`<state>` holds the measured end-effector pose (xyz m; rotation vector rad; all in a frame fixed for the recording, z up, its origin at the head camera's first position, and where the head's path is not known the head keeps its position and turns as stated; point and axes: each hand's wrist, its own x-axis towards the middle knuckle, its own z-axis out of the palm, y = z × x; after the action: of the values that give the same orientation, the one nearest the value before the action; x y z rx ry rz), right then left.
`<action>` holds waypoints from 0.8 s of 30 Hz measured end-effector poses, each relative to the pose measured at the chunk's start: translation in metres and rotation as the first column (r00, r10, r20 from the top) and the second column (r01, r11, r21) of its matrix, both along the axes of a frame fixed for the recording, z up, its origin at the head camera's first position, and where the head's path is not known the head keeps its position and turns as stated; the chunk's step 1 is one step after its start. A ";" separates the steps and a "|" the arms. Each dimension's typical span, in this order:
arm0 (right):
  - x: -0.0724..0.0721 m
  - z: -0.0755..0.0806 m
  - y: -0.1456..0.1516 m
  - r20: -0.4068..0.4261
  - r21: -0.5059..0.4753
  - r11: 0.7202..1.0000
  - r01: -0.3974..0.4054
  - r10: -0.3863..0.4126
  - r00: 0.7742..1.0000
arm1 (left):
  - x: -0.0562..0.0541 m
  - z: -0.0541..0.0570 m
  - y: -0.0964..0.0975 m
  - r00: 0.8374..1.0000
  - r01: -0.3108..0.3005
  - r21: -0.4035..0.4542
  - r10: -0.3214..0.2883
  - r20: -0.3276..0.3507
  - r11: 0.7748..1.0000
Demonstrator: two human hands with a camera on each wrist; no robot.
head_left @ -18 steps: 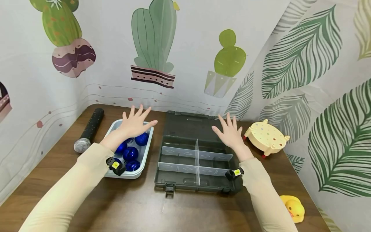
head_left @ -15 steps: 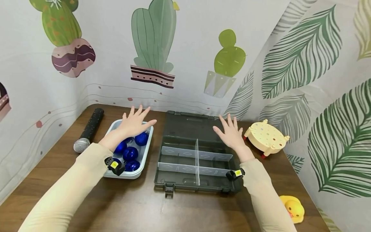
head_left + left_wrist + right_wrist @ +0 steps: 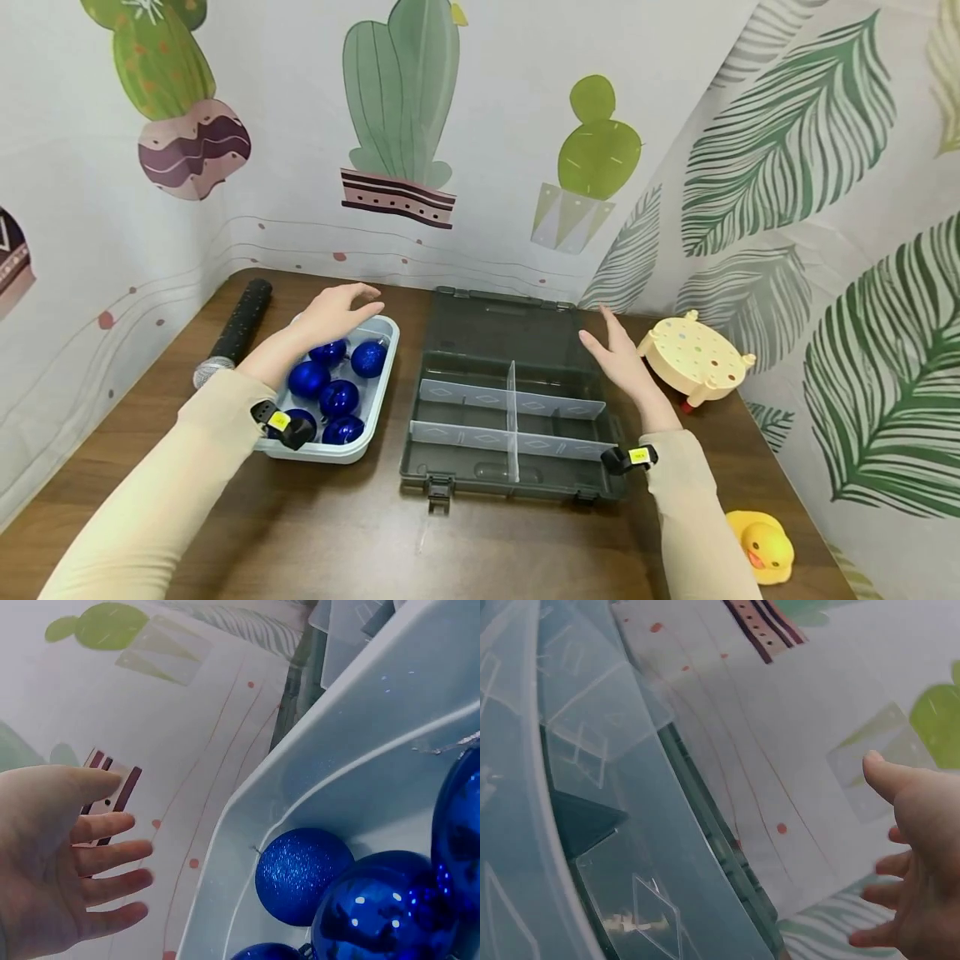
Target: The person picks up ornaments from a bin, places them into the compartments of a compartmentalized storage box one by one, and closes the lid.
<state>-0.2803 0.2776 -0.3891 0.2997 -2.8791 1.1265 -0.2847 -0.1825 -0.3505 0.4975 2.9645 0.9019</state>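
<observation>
Over the back left of a pale blue tray (image 3: 384, 390) hovers my left hand (image 3: 330, 317), its fingers loosely bent with nothing in them. Shiny blue Christmas baubles (image 3: 339, 398) lie in that tray; one glittery bauble (image 3: 304, 876) shows close up in the left wrist view. My right hand (image 3: 626, 367) is held above the right side of an opened dark, see-through compartment box (image 3: 480, 483), its thumb apart from the fingers and holding nothing. Clear dividers (image 3: 468, 393) split the box into several compartments, and its lid (image 3: 502, 333) lies back toward the wall.
A black microphone (image 3: 242, 325) lies left of the tray. Right of the box is a cream, spotted toy stool-like piece (image 3: 696, 358) with stubby legs. A yellow rubber duck (image 3: 763, 546) sits near the table's right edge. A patterned cloth (image 3: 495, 125) hangs behind the table.
Both hands have turned from palms down with spread fingers to a more sideways pose. The left has shifted slightly left, uncovering more baubles; the right has moved rightward.
</observation>
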 end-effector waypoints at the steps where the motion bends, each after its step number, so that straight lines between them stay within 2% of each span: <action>1: 0.001 -0.001 0.003 0.016 -0.035 0.999 0.005 -0.004 1.000 | 0.000 -0.001 -0.002 1.000 0.003 0.015 -0.003 0.009 1.000; 5: 0.004 -0.006 0.011 0.074 -0.190 0.982 0.015 -0.001 0.997 | -0.001 -0.003 -0.009 0.994 0.063 0.044 -0.066 0.082 0.997; 10: 0.009 -0.014 0.019 0.127 -0.347 0.937 0.022 0.023 0.992 | -0.001 -0.006 -0.015 0.970 0.165 0.005 -0.163 0.181 0.986; 13: 0.012 -0.019 0.024 0.158 -0.416 0.909 0.034 0.035 0.987 | -0.002 -0.010 -0.016 0.962 0.203 -0.005 -0.199 0.189 0.979; 21: 0.017 -0.033 0.036 0.231 -0.465 0.885 0.034 0.084 0.969 | -0.005 -0.019 -0.016 0.944 0.271 -0.069 -0.251 0.215 0.960; 24: 0.020 -0.036 0.040 0.246 -0.469 0.882 0.041 0.086 0.966 | -0.006 -0.020 -0.015 0.944 0.276 -0.082 -0.254 0.212 0.958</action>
<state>-0.2602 0.3176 -0.4253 0.1722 -2.6729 1.9474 -0.2905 -0.1974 -0.3702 0.7333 2.6646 0.7105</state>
